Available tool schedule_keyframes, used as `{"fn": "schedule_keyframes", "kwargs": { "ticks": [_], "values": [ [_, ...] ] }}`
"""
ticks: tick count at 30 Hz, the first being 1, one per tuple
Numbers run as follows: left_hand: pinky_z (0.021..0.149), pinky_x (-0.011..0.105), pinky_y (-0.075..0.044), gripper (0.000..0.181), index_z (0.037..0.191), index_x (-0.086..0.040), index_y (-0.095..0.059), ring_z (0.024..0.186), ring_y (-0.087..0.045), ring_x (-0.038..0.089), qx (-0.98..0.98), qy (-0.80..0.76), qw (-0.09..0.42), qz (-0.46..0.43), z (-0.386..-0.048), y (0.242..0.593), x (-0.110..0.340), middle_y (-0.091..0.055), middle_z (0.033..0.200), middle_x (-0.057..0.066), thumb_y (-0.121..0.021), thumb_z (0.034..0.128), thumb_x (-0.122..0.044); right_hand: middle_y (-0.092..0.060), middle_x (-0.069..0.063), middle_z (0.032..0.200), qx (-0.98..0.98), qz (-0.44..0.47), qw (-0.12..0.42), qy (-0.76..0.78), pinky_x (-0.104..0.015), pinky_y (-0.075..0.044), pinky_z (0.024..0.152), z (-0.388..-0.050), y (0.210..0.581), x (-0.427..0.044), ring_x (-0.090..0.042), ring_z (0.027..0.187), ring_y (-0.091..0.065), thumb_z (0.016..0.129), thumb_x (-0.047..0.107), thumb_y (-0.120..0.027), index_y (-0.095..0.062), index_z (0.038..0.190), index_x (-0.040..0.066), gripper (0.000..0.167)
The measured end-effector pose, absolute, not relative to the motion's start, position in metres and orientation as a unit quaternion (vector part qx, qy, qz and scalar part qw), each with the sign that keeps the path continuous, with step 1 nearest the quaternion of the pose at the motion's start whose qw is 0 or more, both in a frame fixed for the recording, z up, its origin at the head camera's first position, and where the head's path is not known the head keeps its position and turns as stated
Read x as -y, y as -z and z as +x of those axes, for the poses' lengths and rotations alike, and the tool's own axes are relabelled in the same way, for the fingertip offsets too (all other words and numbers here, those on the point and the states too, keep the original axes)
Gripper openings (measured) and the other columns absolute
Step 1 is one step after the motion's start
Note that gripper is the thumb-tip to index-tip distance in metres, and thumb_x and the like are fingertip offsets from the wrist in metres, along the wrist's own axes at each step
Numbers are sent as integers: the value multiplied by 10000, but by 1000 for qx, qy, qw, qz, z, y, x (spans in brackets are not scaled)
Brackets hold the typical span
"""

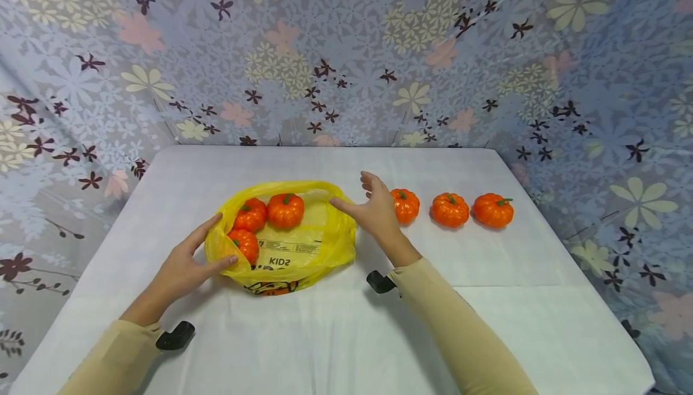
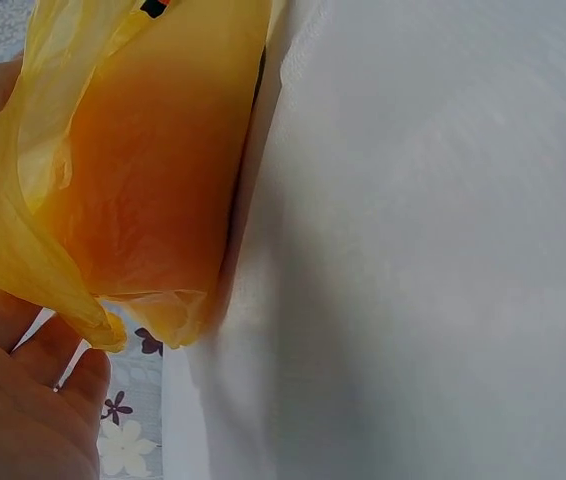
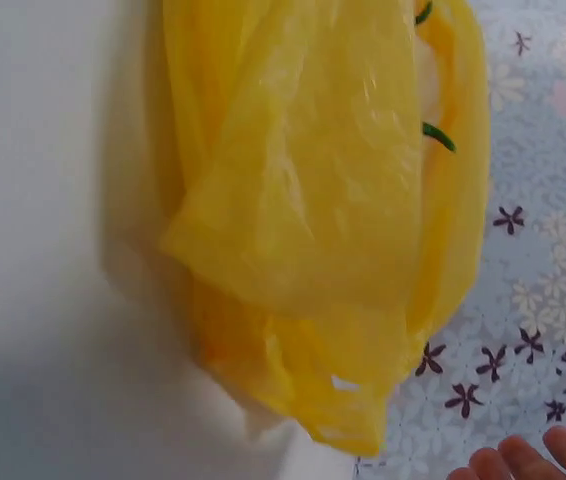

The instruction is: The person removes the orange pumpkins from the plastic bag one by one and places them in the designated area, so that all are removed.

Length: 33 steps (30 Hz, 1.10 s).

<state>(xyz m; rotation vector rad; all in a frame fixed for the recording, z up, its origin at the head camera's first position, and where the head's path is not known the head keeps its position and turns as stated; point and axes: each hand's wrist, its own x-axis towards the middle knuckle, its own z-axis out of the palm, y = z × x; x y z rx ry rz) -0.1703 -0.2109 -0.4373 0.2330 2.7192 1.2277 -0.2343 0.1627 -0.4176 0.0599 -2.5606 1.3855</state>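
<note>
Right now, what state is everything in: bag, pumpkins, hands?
Yellow bag: mouth wide open.
Bagged pumpkins: three, loose inside.
Table pumpkins: three, outside the bag; the rightmost's stem points right.
Left hand: holds the bag's left edge.
Right hand: holds nothing.

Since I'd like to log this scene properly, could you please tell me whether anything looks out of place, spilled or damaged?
Nothing stands out. Three orange pumpkins sit inside the open yellow bag, three more pumpkins stand roughly in a row on the white table, and I see no spill or visible damage.
</note>
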Motion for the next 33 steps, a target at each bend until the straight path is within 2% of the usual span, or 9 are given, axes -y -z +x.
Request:
{"fn": "schedule_keyframes", "kwargs": {
  "ticks": [8,11,18,23,33],
  "values": [
    [1032,796,-230,993,1630,-256,-196,1449,-200,521,-906,-409,69,82,-172,434,210,-210,1646,170,-762,860,-527,-521,-108,1438,870,53,88,-483,-423,-444,1078,-232,424,-144,-275,1283,-508,763,509,-858,-477,1470,65,917],
    [1023,802,-235,985,1629,-268,-200,1447,-203,522,-906,-410,67,81,-172,433,210,-213,1646,167,-762,861,-524,-523,-122,1429,866,71,87,-487,-457,-451,1068,-231,426,-137,-291,1272,-513,765,480,-868,-484,1460,49,903],
    [1015,802,-245,994,1629,-247,-205,1441,-206,533,-905,-412,67,80,-170,434,206,-214,1644,177,-765,856,-527,-536,-115,1407,878,89,74,-465,-417,-473,1043,-229,431,-125,-271,1270,-522,753,507,-867,-485,1463,49,927],
    [1018,804,-235,988,1626,-219,-218,1436,-209,540,-906,-412,58,82,-169,437,208,-218,1640,187,-773,859,-502,-538,-152,1403,874,99,69,-471,-438,-471,1046,-230,438,-116,-293,1276,-522,750,497,-873,-478,1465,39,936],
    [1033,787,-240,986,1627,-236,-216,1434,-219,537,-906,-412,50,84,-169,437,208,-229,1635,191,-774,859,-503,-530,-138,1426,880,97,36,-463,-401,-481,1033,-236,441,-97,-285,1291,-518,763,532,-850,-477,1468,45,934]
  ]
}}
